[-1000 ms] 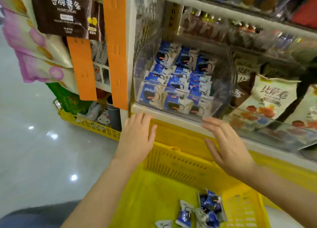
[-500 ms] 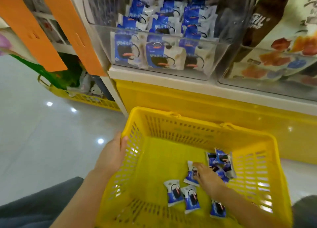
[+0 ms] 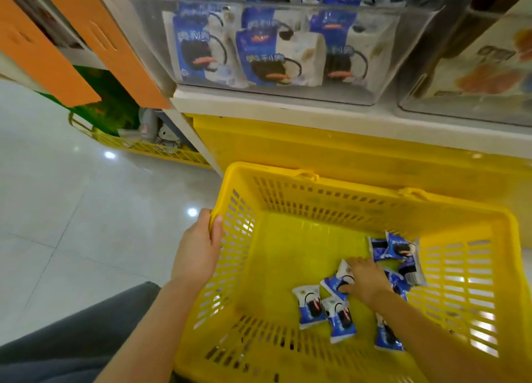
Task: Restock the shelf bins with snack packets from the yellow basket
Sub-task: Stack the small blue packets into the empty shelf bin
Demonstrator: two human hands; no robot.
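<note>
Snack packet (image 3: 333, 285), label blurred, pinched by right hand (image 3: 366, 282).

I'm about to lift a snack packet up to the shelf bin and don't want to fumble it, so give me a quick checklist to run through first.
1. Basket steadied: ok. The left hand grips the left rim of the yellow basket.
2. Packet in hand: ok. The right hand holds a blue-and-white packet between thumb and fingers.
3. Other stock out of the way: ok. The loose packets lie beside it, not on it.
4. Matching bin: ok. The clear bin above holds stocked packets with the same print.
5. Room in the bin: cannot tell. Its top is out of frame.
</note>
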